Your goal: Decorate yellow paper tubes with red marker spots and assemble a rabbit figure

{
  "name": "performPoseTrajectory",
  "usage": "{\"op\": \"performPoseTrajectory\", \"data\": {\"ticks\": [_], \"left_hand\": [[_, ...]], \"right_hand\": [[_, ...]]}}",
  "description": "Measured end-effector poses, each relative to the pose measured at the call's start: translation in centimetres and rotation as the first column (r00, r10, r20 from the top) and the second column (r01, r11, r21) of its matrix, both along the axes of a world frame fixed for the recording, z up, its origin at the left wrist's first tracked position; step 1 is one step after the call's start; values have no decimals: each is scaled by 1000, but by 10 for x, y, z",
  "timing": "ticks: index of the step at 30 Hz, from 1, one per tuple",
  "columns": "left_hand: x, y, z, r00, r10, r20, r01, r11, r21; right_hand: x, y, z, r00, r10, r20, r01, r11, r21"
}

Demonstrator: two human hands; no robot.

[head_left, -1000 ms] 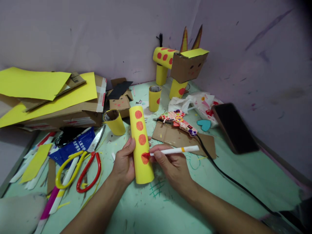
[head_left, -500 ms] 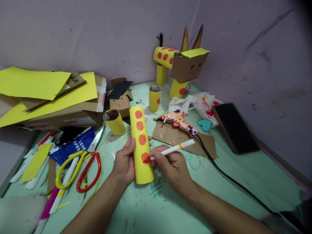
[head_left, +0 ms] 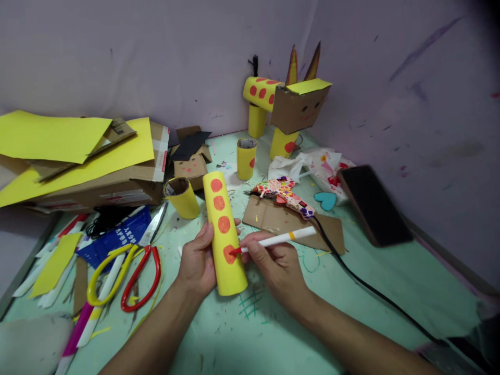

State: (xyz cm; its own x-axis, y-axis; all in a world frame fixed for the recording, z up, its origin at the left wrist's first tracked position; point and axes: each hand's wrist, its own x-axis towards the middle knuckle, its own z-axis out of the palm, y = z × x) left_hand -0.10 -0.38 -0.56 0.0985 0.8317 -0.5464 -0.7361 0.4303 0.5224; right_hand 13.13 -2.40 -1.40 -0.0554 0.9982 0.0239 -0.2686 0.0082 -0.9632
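Note:
My left hand [head_left: 199, 258] is closed around the left side of a yellow paper-covered tube [head_left: 219, 272], which tilts up off the table. A column of several red-orange dots runs down the tube's face. In my right hand [head_left: 273, 260] is a white marker [head_left: 283, 239] with a red tip and an orange band. Its tip touches the lowest dot. Short yellow tubes, one plain [head_left: 187, 203] and one with a red spot [head_left: 245, 162], stand behind. Farther back is a yellow spotted animal figure with a cardboard box head [head_left: 295, 110].
A patterned glue gun [head_left: 287, 195] lies on a cardboard strip [head_left: 328, 232], its black cord running right. Beyond it are a phone [head_left: 377, 208] and a blue heart [head_left: 326, 200]. Scissors [head_left: 135, 263], markers and a cardboard box [head_left: 128, 190] under yellow sheets [head_left: 58, 135] are at left.
The marker tip has shifted slightly within the lowest dot, and the tube's top has leaned a little left. Both hands keep their hold. The whole view has shifted slightly.

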Motion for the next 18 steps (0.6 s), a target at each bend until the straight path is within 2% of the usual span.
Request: {"op": "performPoseTrajectory", "data": {"ticks": [4,9,15,18], "left_hand": [[0,0,0,1000,18,10,-18,1000,0],[0,0,-1,1000,12,-9,-12,999,31],[0,0,-2,1000,6,-18,-5,999,50],[1,-1,-2,1000,-2,-24,4,998,69]], "right_hand": [[0,0,0,999,-26,-36,25,1000,-14],[0,-1,0,999,18,-37,-20,999,-46],[0,-1,-1,1000,-28,-12,27,999,-16],[-1,-1,-2,1000,-11,-4,11,1000,-18]]}}
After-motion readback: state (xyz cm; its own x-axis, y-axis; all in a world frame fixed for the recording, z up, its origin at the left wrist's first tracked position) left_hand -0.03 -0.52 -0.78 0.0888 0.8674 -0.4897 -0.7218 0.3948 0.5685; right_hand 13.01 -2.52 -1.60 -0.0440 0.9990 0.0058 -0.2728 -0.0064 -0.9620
